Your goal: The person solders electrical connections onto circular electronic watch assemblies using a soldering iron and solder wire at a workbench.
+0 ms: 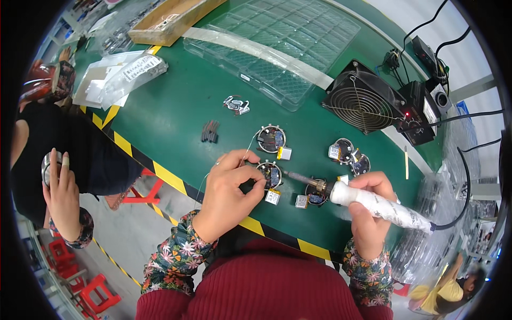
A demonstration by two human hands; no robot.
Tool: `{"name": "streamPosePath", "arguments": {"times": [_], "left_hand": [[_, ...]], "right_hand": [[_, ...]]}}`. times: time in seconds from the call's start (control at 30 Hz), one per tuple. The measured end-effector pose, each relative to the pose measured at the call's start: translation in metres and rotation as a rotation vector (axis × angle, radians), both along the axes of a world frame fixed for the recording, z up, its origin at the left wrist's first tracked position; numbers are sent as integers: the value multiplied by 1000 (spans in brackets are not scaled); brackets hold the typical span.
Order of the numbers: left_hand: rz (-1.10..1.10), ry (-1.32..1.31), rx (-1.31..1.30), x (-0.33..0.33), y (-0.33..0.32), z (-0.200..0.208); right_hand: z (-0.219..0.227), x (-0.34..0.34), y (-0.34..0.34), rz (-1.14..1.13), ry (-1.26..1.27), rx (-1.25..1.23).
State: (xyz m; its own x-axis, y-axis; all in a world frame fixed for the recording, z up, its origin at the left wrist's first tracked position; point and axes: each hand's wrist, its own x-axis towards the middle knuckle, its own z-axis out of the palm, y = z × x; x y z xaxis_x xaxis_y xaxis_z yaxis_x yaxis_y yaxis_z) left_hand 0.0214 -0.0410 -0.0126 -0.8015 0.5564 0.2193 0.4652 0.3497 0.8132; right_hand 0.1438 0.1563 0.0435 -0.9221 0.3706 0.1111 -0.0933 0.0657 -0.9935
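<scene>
White-wrapped iron (373, 205) gripped in right hand (368, 205), fist closed, tip at round board (270, 174) on green bench (176, 117). Left hand (226, 194) pinches solder wire (249, 146) over board, wrist bent inward.

Clear labelled bags (128, 74) beside cardboard box (170, 21)

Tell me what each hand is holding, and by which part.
The right hand grips the soldering iron by its white-wrapped handle. The left hand pinches a thin solder wire near its end.

left hand (226, 194) fingers pinched together, right hand (368, 205) fisted, both forearms raised
</scene>
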Motion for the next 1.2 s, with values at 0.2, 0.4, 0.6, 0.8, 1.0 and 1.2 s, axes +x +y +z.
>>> {"name": "streamPosePath", "arguments": {"times": [0.2, 0.4, 0.6, 0.8, 1.0, 1.2], "left_hand": [[9, 58, -11, 1, 2, -3], [11, 98, -23, 1, 4, -3], [-15, 129, -44, -1, 4, 0], [-33, 119, -69, -4, 4, 1], [-30, 135, -49, -3, 5, -1], [-25, 154, -28, -3, 5, -4]], "right_hand": [[7, -7, -5, 85, -121, 57], [11, -14, -7, 142, -174, 99], [11, -16, -6, 168, -188, 101], [10, -18, -6, 167, -199, 75], [11, -20, -6, 192, -209, 74], [10, -23, -6, 193, -216, 88]]}}
